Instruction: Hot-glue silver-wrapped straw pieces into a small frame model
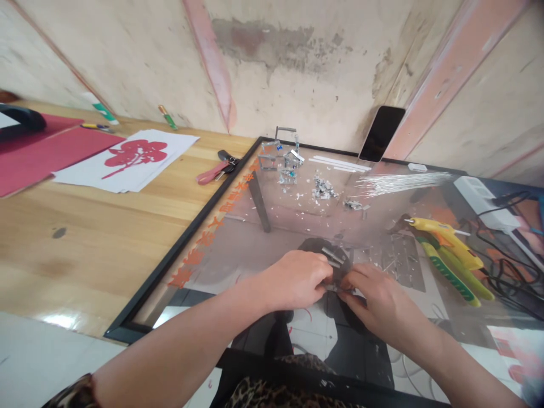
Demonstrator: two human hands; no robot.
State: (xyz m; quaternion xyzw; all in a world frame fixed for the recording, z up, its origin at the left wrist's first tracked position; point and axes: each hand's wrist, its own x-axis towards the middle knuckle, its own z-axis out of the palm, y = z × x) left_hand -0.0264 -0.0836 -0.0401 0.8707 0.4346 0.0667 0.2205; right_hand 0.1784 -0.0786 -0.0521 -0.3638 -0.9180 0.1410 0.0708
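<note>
**Item: small work at the near edge of the worktop**

- **Left hand** (297, 280): fingers curled narrow, pinched on the metal strips (331, 256). Two short silver ends are seen above the knuckles.
- **Right hand** (378, 303): thumb and forefinger closed narrow on the same strips from the other side. The fingertips of both hands are touching.
- **Place:** the strips are held low over the glass-fronted frame (172, 252), which is laid flat on the wooden worktop (85, 243), nearer its near edge than its far one.
- **Toward the right edge:** a yellow glue gun (446, 241) is laid beside green-handled cutters (450, 275), with a power strip (476, 192) behind them.
- **Toward the far edge:**
  - a small wire model (283, 158)
  - metal scraps (323, 190)
  - a bundle of thin wire (399, 181)
  - a phone (381, 133), leaned on the wall
- **Toward the left edge:** keys (219, 167) and a sheet bearing a red paper flower (131, 156).

**Handling note (judged):**
- The strips are tiny and slippery, so the pinch is best kept at the very fingertips, with wrists rested on the glass for steadiness.
- The join is mostly hidden by the fingers, so it would be better turned up into view.
- Cut ends may be sharp, so light pressure is advised.
- Loose scraps are best kept from under the hands.
</note>
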